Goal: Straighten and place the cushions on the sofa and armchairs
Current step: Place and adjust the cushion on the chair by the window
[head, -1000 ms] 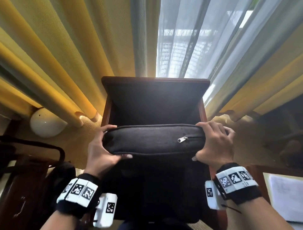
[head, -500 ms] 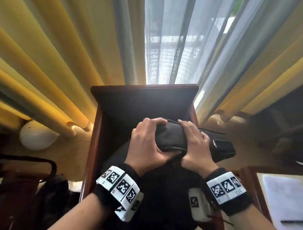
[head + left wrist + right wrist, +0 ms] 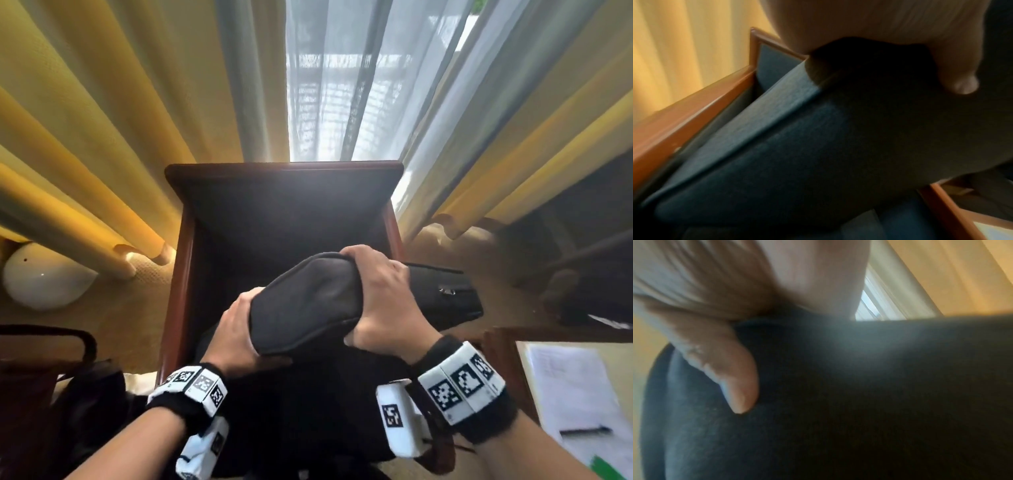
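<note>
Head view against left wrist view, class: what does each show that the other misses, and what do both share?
Only the head view shows the right hand, the cushion's zipper pull, the sheer curtain and papers. Only the left wrist view shows the left hand's fingertip pressed into the fabric. Both share the left hand, the dark cushion and the armchair's wooden frame.

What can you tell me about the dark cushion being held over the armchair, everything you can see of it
The cushion is a thick, dark grey pad covered in a felt-like fabric, with piped seams along its edges and a zipper whose metal pull shows near its right end. It is held above the wooden-framed armchair, tilted and turned askew, its right end jutting out past the chair's arm. The left hand grips its near left edge; the right hand wraps over its middle, squeezing it.
</note>
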`<state>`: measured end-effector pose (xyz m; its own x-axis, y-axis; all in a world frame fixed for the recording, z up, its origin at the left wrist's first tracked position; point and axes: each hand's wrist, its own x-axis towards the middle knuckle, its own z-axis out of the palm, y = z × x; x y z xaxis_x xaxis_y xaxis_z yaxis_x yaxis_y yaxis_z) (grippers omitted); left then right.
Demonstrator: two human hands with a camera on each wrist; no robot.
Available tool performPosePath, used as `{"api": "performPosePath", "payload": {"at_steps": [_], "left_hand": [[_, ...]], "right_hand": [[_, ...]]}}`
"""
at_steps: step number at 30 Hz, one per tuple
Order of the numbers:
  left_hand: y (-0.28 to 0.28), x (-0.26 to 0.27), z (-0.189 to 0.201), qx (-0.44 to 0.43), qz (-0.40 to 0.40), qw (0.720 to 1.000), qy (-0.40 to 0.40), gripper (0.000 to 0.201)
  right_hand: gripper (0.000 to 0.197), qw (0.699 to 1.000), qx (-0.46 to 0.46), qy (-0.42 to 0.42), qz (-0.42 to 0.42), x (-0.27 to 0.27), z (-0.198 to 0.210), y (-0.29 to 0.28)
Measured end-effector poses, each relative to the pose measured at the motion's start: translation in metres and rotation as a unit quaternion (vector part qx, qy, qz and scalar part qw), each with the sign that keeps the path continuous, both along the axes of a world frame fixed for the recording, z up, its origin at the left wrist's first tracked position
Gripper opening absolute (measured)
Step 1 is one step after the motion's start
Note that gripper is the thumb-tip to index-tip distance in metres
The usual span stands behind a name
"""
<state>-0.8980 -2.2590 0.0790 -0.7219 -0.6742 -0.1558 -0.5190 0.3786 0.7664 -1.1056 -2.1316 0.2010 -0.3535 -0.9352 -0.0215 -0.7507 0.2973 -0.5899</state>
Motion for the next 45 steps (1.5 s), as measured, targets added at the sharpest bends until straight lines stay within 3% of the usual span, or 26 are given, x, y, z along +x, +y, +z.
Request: {"api": "performPosePath", "payload": {"at_steps": [4,9,12,15,17,19,20,24,26,27,29,32,34,37,39,41,43,45], "left_hand": [[-0.009,0.013,-0.011,0.007,0.008,0.998,-0.065,0.113],[-0.006,-0.001,0.009,-0.025,0.015,0.993,-0.114,0.088],[-0.011,-0.018,0.041,-0.04,0.01,0.992,-0.119,0.085],[-0.019,-0.03,0.084,-0.095,-0.009,0.993,-0.073,0.083],[-0.025,-0.035,0.113,-0.148,-0.026,0.988,-0.033,0.081],[-0.028,-0.039,0.136,-0.199,-0.049,0.979,-0.015,0.08],[-0.031,-0.042,0.144,-0.218,-0.057,0.974,-0.021,0.078],[-0.039,-0.049,0.136,-0.249,-0.074,0.959,-0.113,0.076],[-0.035,-0.059,0.109,-0.235,-0.079,0.957,-0.15,0.077],[-0.031,-0.066,0.092,-0.23,-0.084,0.956,-0.161,0.079],[-0.022,-0.077,0.055,-0.231,-0.102,0.947,-0.198,0.085],[-0.007,-0.079,0.008,-0.211,-0.123,0.943,-0.226,0.093],[0.004,-0.077,-0.012,-0.185,-0.15,0.946,-0.221,0.095],[0.02,-0.071,-0.024,-0.161,-0.137,0.959,-0.188,0.095],[0.02,-0.056,-0.024,-0.151,-0.116,0.968,-0.163,0.093],[0.011,-0.032,-0.025,-0.148,-0.071,0.975,-0.15,0.084],[-0.006,-0.001,-0.024,-0.138,0.031,0.978,-0.151,0.068],[-0.026,0.033,-0.025,-0.125,0.148,0.964,-0.184,0.047]], "right_hand": [[0.084,0.997,-0.057,-0.018,-0.057,0.01,-0.009,-0.007],[0.079,0.99,-0.093,-0.045,-0.097,0.0,-0.001,-0.009],[0.079,0.981,-0.094,-0.108,-0.13,-0.018,0.016,-0.009],[0.075,0.958,-0.154,-0.2,-0.134,-0.047,0.036,-0.005],[0.054,0.932,-0.19,-0.281,-0.13,-0.063,0.045,-0.002],[0.006,0.875,-0.261,-0.366,-0.178,-0.066,0.045,0.003],[0.023,0.841,-0.306,-0.39,-0.216,-0.066,0.037,0.004],[0.046,0.812,-0.339,-0.413,-0.237,-0.05,-0.01,0.011],[0.039,0.769,-0.317,-0.459,-0.312,-0.048,-0.043,0.018],[0.043,0.762,-0.296,-0.464,-0.341,-0.047,-0.058,0.023],[0.063,0.78,-0.219,-0.457,-0.367,-0.05,-0.085,0.034],[0.106,0.838,-0.039,-0.395,-0.374,-0.055,-0.106,0.047],[0.114,0.856,0.061,-0.335,-0.39,-0.058,-0.112,0.053],[0.113,0.872,0.14,-0.275,-0.38,-0.064,-0.134,0.067],[0.112,0.862,0.135,-0.3,-0.386,-0.078,-0.171,0.08],[0.097,0.862,0.102,-0.293,-0.4,-0.083,-0.195,0.084],[0.085,0.857,0.1,-0.266,-0.429,-0.063,-0.157,0.069],[0.071,0.853,0.112,-0.227,-0.457,-0.048,-0.127,0.056]]}}
